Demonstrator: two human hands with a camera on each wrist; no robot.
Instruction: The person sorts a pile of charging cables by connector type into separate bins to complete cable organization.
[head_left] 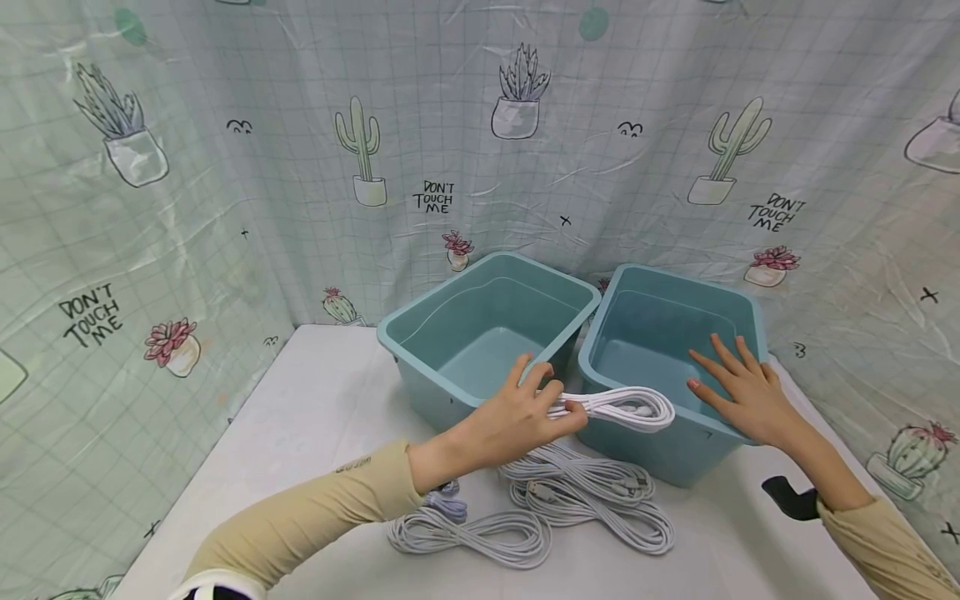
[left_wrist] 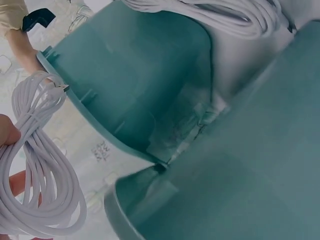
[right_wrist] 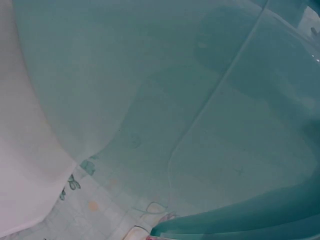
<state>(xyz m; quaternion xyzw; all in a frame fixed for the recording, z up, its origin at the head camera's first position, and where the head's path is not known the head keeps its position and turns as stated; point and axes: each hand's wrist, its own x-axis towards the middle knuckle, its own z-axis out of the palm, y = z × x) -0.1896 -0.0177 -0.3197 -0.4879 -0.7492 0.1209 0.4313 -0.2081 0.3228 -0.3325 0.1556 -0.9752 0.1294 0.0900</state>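
My left hand point(head_left: 517, 412) pinches a coiled white cable point(head_left: 637, 408) between thumb and fingers, in front of the two bins. In the left wrist view the same white cable point(left_wrist: 45, 175) hangs as a tied bundle from the fingers. My right hand point(head_left: 746, 396) is spread with straight fingers over the front right side of the right teal bin point(head_left: 645, 446); whether it touches the rim I cannot tell. The right wrist view shows teal bin wall point(right_wrist: 125, 85) but no hand. Beside the right bin stands the left teal bin point(head_left: 427, 387).
On the white table point(head_left: 315, 417), several coiled white cables point(head_left: 592, 492) lie in front of the bins. Another coil point(head_left: 487, 537) lies nearer, with a small purplish bundle point(head_left: 447, 506) partly behind the left sleeve. A cactus-print curtain point(head_left: 435, 125) surrounds the table.
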